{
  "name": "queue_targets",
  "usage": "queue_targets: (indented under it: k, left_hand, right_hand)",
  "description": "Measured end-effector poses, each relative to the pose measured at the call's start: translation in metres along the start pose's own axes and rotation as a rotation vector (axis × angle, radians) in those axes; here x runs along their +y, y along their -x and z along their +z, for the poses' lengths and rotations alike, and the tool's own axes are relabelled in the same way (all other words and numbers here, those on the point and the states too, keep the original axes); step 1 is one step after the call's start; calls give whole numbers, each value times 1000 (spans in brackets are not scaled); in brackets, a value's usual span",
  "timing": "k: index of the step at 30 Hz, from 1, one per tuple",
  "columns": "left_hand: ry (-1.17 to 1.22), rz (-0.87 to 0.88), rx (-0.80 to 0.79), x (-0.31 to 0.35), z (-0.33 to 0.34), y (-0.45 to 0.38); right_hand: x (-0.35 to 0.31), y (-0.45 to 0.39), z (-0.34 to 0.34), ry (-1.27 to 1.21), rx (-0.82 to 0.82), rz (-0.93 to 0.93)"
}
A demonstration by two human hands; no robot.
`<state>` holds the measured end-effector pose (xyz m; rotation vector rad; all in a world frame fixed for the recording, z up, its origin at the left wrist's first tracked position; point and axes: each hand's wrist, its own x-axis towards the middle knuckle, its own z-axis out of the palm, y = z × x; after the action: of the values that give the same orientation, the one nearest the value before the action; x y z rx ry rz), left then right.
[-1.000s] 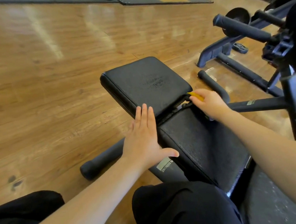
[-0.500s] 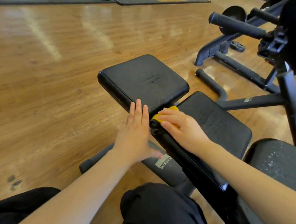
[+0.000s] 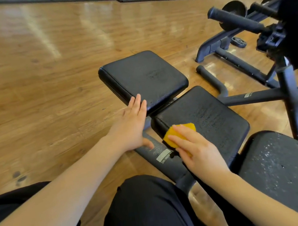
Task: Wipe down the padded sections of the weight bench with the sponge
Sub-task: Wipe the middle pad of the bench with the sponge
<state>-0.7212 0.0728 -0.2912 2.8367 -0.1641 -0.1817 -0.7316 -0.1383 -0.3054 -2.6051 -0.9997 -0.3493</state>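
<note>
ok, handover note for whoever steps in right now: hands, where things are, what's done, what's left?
Left hand: flat, fingers straight, resting against the near edge of the far pad, thumb on the frame rail.
Right hand: holds the yellow sponge on the near left corner of the middle pad.
Done: middle pad shows wet streaks; the near pad is speckled with droplets.
Left: finish the middle pad's edge. Whether the far pad is wiped cannot be told.
</note>
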Motion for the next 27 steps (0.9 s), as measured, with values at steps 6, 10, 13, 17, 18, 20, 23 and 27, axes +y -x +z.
queue_targets:
  k: [6,10,13,17,18,20,23,27]
  left_hand:
    - [-79,-2,22,9,13,4]
    - [-104,11,3,14,13,3]
    - [-160,111,16,21,14,2]
    - [-164,212,5,35,19,3]
    - [-158,219,10,37,19,4]
    - [-139,226,24,38,19,5]
    - [-89,219,48,40,19,6]
    - [-6,165,89,49,20,3]
  right_hand:
    - [-13,-7,7,85,-5,175]
    - [-25,-43,20,72,-23,153]
    - [-16,-19,6,10,-55,164]
    - [3,51,-17,8,-22,219]
    - [5,61,-20,2,-14,232]
    - [5,67,-22,-17,5,258]
    - [0,51,-20,13,-38,249]
    - [7,25,-23,-95,-192,185]
